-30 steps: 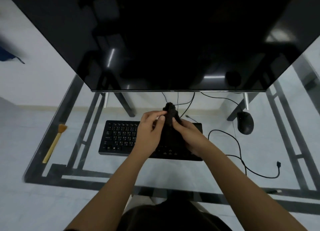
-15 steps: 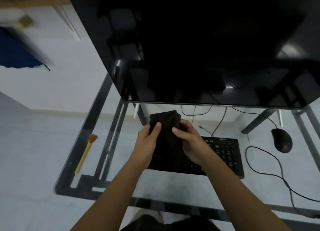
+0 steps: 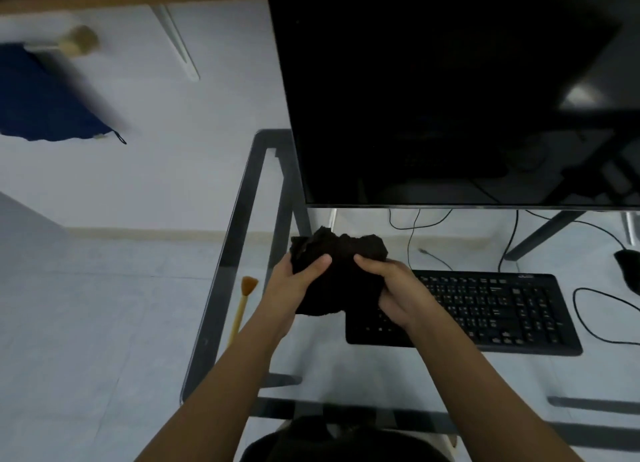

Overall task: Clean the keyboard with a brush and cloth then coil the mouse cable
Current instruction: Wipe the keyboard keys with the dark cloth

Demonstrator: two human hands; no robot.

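A dark bunched cloth [image 3: 337, 253] is held up between my left hand [image 3: 294, 288] and my right hand [image 3: 398, 291], above the left end of the black keyboard [image 3: 491, 309]. Both hands grip the cloth, which hides the keyboard's left corner. A brush [image 3: 242, 305] with a yellow handle and orange bristles lies on the glass to the left of my left hand. The black mouse [image 3: 628, 269] sits at the far right edge, partly cut off, and its cable [image 3: 588, 323] loops on the glass beside the keyboard.
A large black monitor [image 3: 450, 97] stands behind the keyboard on the glass desk [image 3: 311, 368] with a dark frame. Thin cables [image 3: 410, 239] hang under the monitor. A blue cloth item [image 3: 45, 104] lies on the floor at far left.
The view has swung left, so the keyboard and mouse sit further right in frame. Both hands have carried the cloth from the keyboard's middle to its left end and bunched it wider.
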